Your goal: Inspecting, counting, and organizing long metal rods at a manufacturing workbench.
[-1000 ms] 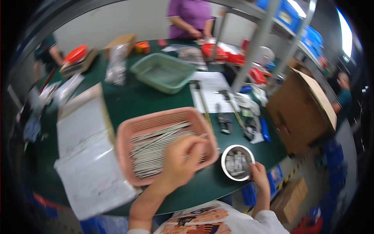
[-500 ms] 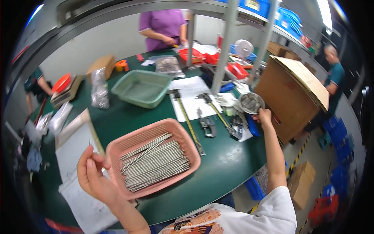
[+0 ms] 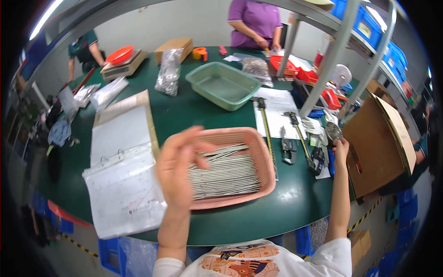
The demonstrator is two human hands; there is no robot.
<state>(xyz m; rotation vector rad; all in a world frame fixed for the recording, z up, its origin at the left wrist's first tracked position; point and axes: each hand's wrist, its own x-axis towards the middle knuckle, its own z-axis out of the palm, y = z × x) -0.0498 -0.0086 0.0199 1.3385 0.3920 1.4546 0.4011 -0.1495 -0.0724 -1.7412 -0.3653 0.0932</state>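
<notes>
My left hand, blurred by motion, is raised over the left side of a pink plastic basket. Its fingers are bent and smeared, so whether anything is between them does not show. Inside the basket lie many thin metal rods, mostly side by side, with a few crossing on top. At the right, my right hand grips the near edge of a small round metal cup, held tilted by white gloves and a cardboard box. The cup's contents are hard to make out.
Two calipers and a micrometer lie right of the basket, partly on paper. Behind it stands a green basin. Open papers in a folder lie left. A shelf post rises at right; a co-worker in purple stands across.
The view has turned left. My left hand has moved right, from beside the basket to over it; the thin pin it held no longer shows. My right hand still holds the cup, now more tilted.
</notes>
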